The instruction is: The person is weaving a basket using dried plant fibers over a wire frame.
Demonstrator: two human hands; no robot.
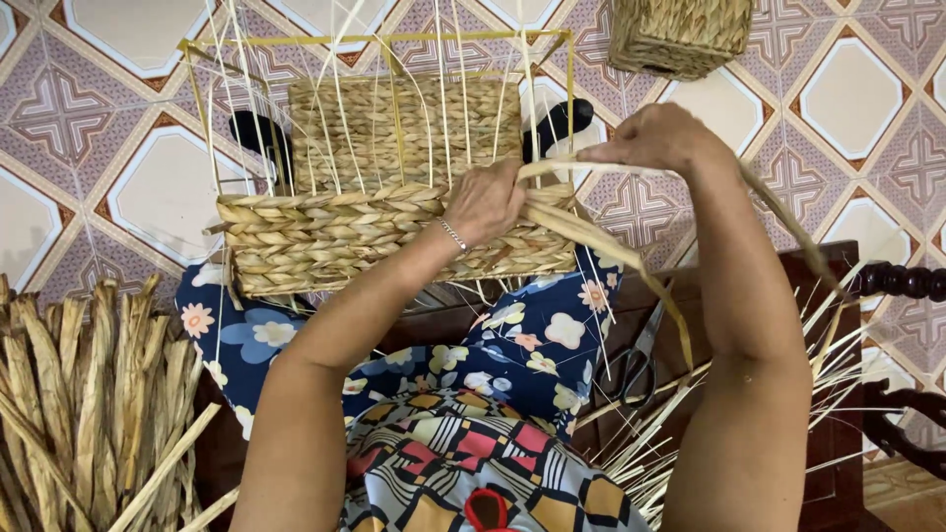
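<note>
The half-woven basket (394, 212) rested on the person's knees, its yellow wire frame (389, 41) and thin upright stakes rising above the braided rows. The left hand (483, 202) pressed against the basket's top edge, its grip closed on the flat straw strands (581, 229) there. The right hand (655, 138) pinched the same strands a little farther along, pulling them sideways. Scissors (636, 360) lay beside the right arm, a bundle of dried straw (89, 414) on the left, and a finished basket (680, 34) on the tiled floor.
</note>
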